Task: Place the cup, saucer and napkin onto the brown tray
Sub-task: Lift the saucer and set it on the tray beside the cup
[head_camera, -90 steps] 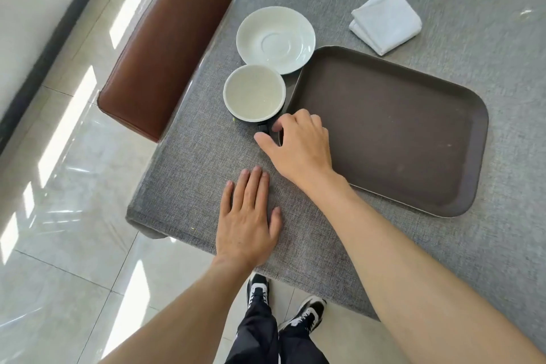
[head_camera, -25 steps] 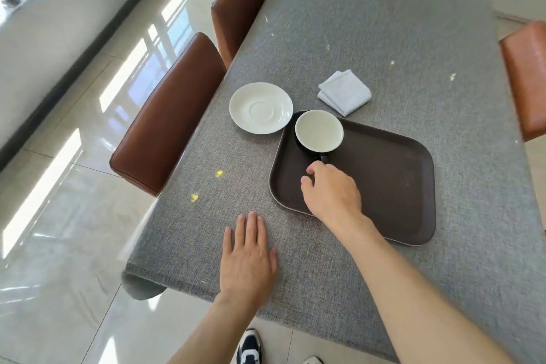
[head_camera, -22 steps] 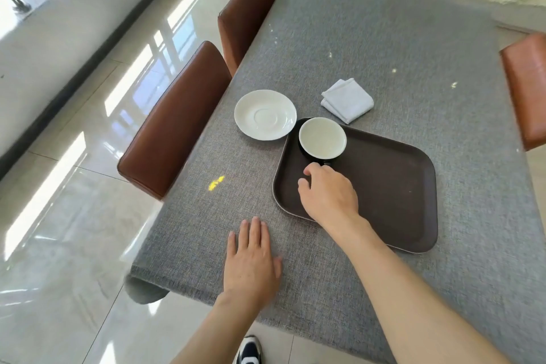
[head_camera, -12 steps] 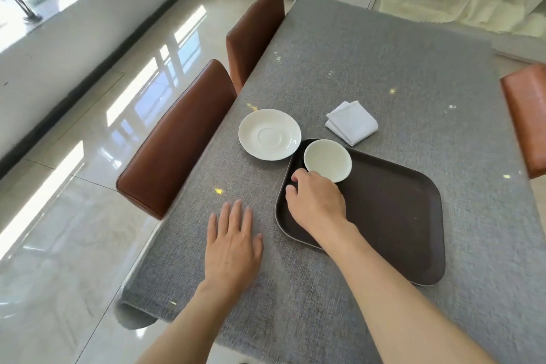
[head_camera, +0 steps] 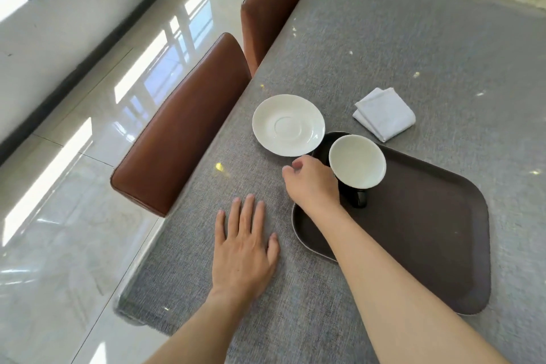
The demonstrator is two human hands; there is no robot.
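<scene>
My right hand (head_camera: 313, 183) hovers loosely curled and empty beside the glossy round cup (head_camera: 357, 162) on the matte brown tray (head_camera: 428, 233); my left hand (head_camera: 243, 248) lies flat, fingers spread, on the woven grey surface (head_camera: 399, 47).

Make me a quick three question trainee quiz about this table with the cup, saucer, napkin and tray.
1. True or false: the cup stands on the brown tray.
2. Which hand lies flat on the tablecloth? A) left hand B) right hand
3. Fill in: the folded ____ lies beyond the tray.

Key:
1. True.
2. A, the left hand; the right hand is near the saucer.
3. napkin.
</scene>
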